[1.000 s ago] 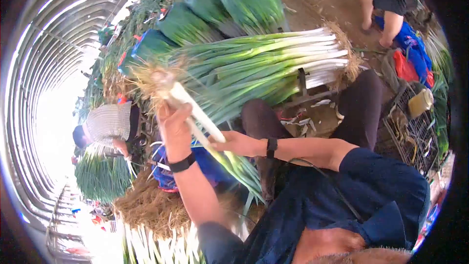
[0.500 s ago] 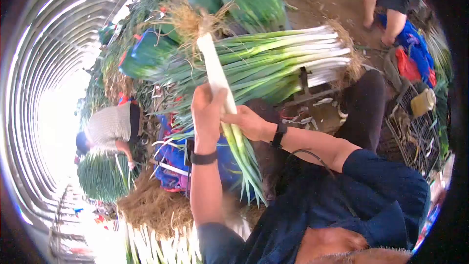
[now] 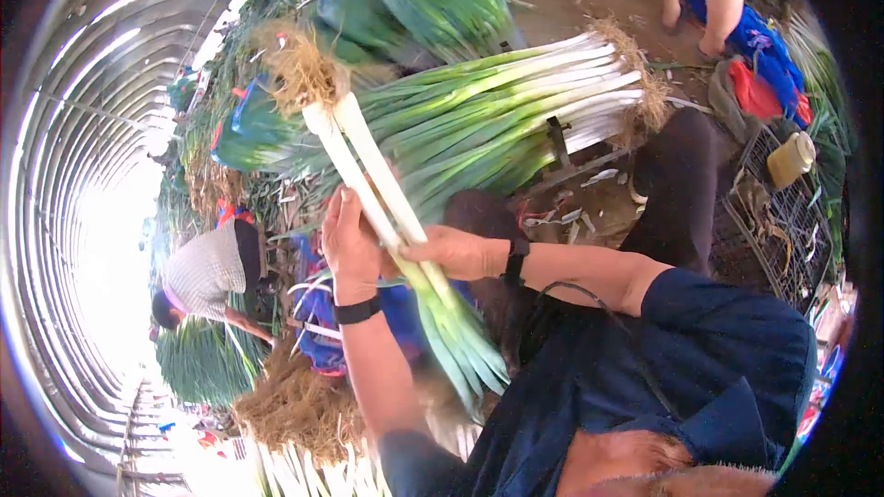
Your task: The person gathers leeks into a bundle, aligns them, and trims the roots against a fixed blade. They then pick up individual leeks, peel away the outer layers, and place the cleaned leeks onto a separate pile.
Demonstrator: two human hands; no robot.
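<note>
Two long green onions (image 3: 373,166) with thick white stalks slant across the middle, their roots (image 3: 299,69) at the upper left and leaves toward my lap. My right hand (image 3: 451,253) is closed round them where white turns green. My left hand (image 3: 354,244) is against the stalks from the left, fingers pointing up and partly hidden behind them. Beyond lies a large pile of green onions (image 3: 516,101), roots to the right, on a low metal rack (image 3: 575,166).
Wrapped green bundles (image 3: 447,5) stand at the back. A co-worker (image 3: 207,267) bends over leaves at left; another person's legs (image 3: 723,14) show at upper right. A wire crate (image 3: 778,230) with a yellowish container (image 3: 790,161) is at right. More rooted onions (image 3: 299,405) lie at lower left.
The green onions have swung leftward and their root ends now sit lower. Two stalks show apart where one was visible. My left hand has slid down and left; its grip looks looser.
</note>
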